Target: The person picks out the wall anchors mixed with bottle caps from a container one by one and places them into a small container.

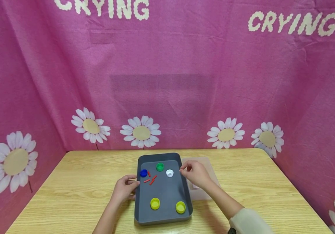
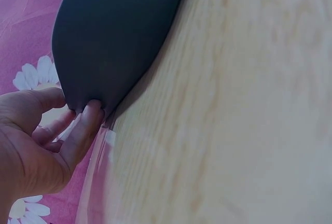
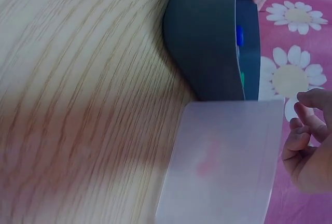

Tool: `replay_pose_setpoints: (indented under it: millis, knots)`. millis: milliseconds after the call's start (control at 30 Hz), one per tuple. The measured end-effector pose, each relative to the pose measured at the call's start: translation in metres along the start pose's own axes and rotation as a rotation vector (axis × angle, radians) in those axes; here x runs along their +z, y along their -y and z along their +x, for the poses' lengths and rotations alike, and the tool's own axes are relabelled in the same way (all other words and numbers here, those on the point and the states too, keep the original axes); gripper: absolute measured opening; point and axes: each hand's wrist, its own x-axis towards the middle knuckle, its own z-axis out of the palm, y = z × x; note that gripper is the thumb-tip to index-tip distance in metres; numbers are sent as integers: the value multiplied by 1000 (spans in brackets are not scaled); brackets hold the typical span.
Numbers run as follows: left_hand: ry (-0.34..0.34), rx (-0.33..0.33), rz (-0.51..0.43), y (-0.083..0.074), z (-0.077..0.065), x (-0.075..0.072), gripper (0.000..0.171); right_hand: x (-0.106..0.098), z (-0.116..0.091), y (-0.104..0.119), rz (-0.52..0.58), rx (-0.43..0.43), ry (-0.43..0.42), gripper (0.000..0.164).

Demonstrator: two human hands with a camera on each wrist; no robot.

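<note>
A grey tray [image 1: 167, 188] lies on the table. My left hand [image 1: 124, 188] grips its left rim, thumb at the edge and fingers against the outer wall, as the left wrist view shows. Inside are a blue cap [image 1: 143, 173], a green cap [image 1: 160, 167], a white cap [image 1: 169, 173] and two yellow caps, one nearer the middle [image 1: 155, 203] and one by the right corner [image 1: 180, 207]. Several short red sticks [image 1: 152, 182] lie loose near the blue cap. Over the tray's right edge hovers my right hand [image 1: 196, 174], fingers loosely bent, nothing visible between them.
A translucent plastic box [image 3: 223, 167] stands against the tray's right side, partly under my right forearm; something reddish shows blurred through its wall. The wooden table [image 1: 97, 169] ends at a pink curtain [image 1: 167, 97] printed with daisies, hanging behind and at both sides.
</note>
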Motion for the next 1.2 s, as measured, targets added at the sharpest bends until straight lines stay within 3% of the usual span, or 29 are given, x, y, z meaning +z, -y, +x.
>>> replay_pose_setpoints:
  millis: [500,767,1200]
  knots:
    - [-1,-11,15,-1,0,-1,37,27,2,20,8,-67,80,4]
    - [-3,-16,14,-1,-1,-1,37,46,0,23,-52,-115,110,5]
    - [2,-14,-2,0,1,-1,36,80,-1,22,-117,-95,155,6]
